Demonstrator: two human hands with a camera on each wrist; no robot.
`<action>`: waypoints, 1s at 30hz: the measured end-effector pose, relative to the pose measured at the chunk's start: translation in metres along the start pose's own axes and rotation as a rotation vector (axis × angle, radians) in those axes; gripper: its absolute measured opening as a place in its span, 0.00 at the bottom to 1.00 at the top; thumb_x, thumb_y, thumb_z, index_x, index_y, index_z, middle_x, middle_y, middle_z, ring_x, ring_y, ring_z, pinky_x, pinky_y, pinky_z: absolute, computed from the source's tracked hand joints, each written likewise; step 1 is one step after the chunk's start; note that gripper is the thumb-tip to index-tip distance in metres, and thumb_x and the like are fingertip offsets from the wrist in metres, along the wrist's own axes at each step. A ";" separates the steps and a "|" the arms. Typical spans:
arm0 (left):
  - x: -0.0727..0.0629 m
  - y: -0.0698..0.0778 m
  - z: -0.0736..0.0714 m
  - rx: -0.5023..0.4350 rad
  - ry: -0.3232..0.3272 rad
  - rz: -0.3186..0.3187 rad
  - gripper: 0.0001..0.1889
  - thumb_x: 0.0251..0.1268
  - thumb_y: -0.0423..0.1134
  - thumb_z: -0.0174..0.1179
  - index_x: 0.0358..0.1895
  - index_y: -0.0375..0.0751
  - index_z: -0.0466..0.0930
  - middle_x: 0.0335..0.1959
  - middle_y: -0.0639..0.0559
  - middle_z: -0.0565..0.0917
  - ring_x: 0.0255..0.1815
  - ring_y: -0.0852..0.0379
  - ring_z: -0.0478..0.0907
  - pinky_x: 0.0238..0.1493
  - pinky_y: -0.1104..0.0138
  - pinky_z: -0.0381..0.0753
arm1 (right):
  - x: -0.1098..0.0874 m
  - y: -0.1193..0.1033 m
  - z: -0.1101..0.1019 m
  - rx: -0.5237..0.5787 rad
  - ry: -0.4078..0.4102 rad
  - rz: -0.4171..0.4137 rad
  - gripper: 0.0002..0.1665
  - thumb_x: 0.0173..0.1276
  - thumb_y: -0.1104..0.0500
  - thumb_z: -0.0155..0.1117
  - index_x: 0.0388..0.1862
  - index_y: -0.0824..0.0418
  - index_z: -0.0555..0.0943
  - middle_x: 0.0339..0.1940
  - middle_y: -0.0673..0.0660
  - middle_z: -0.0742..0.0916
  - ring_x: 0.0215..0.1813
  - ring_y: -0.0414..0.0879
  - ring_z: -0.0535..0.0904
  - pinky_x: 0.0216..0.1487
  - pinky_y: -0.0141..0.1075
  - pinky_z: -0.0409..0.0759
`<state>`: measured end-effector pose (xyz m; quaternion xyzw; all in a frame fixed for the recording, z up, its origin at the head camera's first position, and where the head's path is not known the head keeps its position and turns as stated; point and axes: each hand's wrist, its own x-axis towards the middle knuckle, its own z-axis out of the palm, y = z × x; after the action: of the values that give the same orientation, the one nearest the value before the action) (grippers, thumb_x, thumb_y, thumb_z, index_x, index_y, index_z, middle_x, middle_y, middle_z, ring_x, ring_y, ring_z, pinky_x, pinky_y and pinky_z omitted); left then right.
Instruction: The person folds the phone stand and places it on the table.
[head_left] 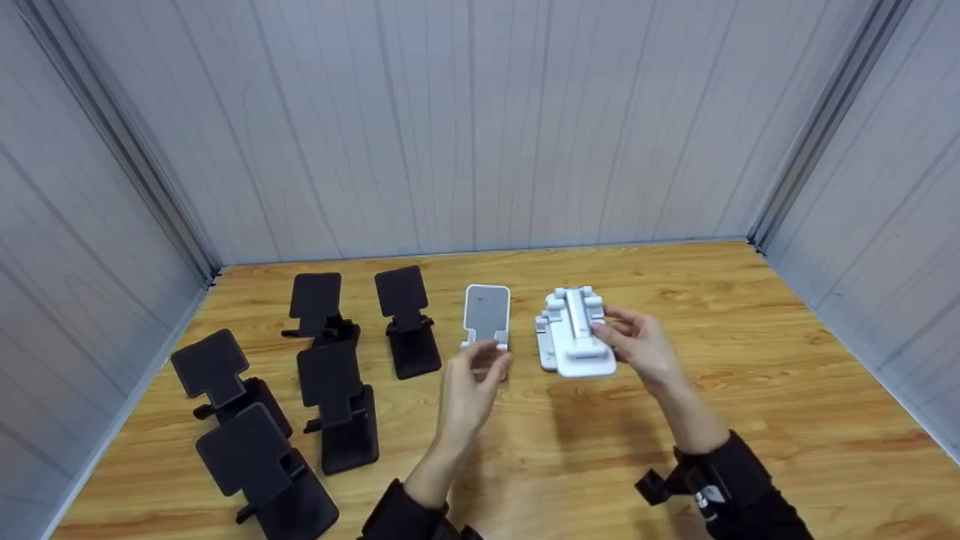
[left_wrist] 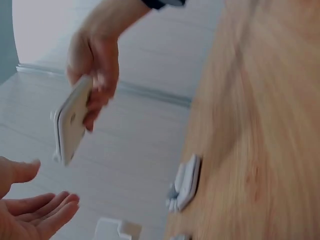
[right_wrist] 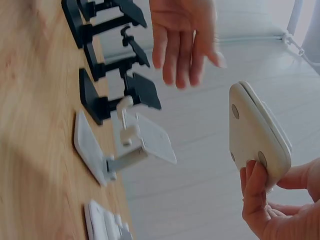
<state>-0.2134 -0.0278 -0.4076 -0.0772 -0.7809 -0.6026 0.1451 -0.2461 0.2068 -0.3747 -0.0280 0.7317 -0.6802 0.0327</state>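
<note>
My right hand [head_left: 645, 352] grips a folded white phone stand [head_left: 589, 366] by its right side, raised above the table. The right wrist view shows its flat base with round pads, the thumb on one face and fingertips on the other. Behind it in the head view, a second folded white phone stand [head_left: 546, 354] lies on the table, partly hidden. My left hand [head_left: 463, 394] is empty, with thumb and fingers spread apart, as the left wrist view shows. It overlaps the lower part of an unfolded white phone stand [head_left: 487, 309], which stands upright on the table.
Several unfolded black phone stands, among them one near the middle [head_left: 401, 292] and one at the front left [head_left: 251, 457], stand on the left of the wooden table [head_left: 750, 315]. Pale panel walls [head_left: 480, 135] enclose the table at the back and sides.
</note>
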 end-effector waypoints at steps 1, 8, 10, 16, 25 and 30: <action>0.004 -0.002 0.000 0.052 0.046 0.027 0.14 0.72 0.27 0.69 0.53 0.17 0.84 0.46 0.29 0.90 0.47 0.37 0.90 0.54 0.51 0.93 | 0.002 -0.001 -0.005 -0.010 0.011 0.004 0.32 0.83 0.72 0.55 0.77 0.88 0.59 0.35 0.45 0.91 0.34 0.33 0.87 0.39 0.26 0.90; 0.033 -0.023 0.010 0.267 0.126 -0.008 0.25 0.70 0.26 0.69 0.65 0.14 0.76 0.63 0.21 0.81 0.67 0.27 0.80 0.73 0.41 0.80 | 0.021 0.001 -0.038 -0.093 0.083 0.073 0.33 0.84 0.70 0.54 0.81 0.84 0.58 0.32 0.41 0.87 0.32 0.32 0.84 0.35 0.24 0.87; 0.049 -0.056 0.020 0.296 0.118 -0.037 0.30 0.71 0.29 0.70 0.69 0.15 0.72 0.67 0.21 0.78 0.71 0.27 0.77 0.77 0.42 0.77 | 0.027 0.004 -0.045 -0.115 0.098 0.089 0.33 0.84 0.70 0.55 0.81 0.84 0.59 0.31 0.41 0.86 0.32 0.31 0.83 0.35 0.24 0.87; 0.099 -0.143 0.039 0.362 0.119 -0.144 0.34 0.74 0.41 0.71 0.71 0.20 0.72 0.64 0.25 0.83 0.68 0.30 0.81 0.73 0.44 0.81 | 0.043 0.021 -0.060 -0.143 0.108 0.118 0.33 0.84 0.70 0.54 0.80 0.84 0.60 0.29 0.42 0.85 0.30 0.31 0.82 0.33 0.23 0.87; 0.110 -0.126 0.029 0.286 0.093 -0.260 0.19 0.74 0.34 0.69 0.60 0.23 0.85 0.54 0.30 0.90 0.59 0.39 0.88 0.63 0.50 0.88 | 0.066 0.043 -0.069 -0.193 0.189 0.222 0.33 0.82 0.70 0.56 0.80 0.82 0.62 0.32 0.49 0.84 0.27 0.31 0.79 0.29 0.23 0.85; 0.102 -0.101 0.024 0.229 0.187 -0.243 0.10 0.72 0.29 0.68 0.46 0.22 0.90 0.38 0.34 0.93 0.39 0.46 0.90 0.42 0.59 0.90 | 0.078 0.052 -0.067 -0.311 0.228 0.282 0.31 0.82 0.68 0.55 0.79 0.79 0.66 0.57 0.73 0.86 0.34 0.37 0.81 0.34 0.24 0.83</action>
<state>-0.3427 -0.0369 -0.4733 0.0908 -0.8311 -0.5275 0.1510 -0.3296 0.2708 -0.4227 0.1468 0.8232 -0.5470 0.0396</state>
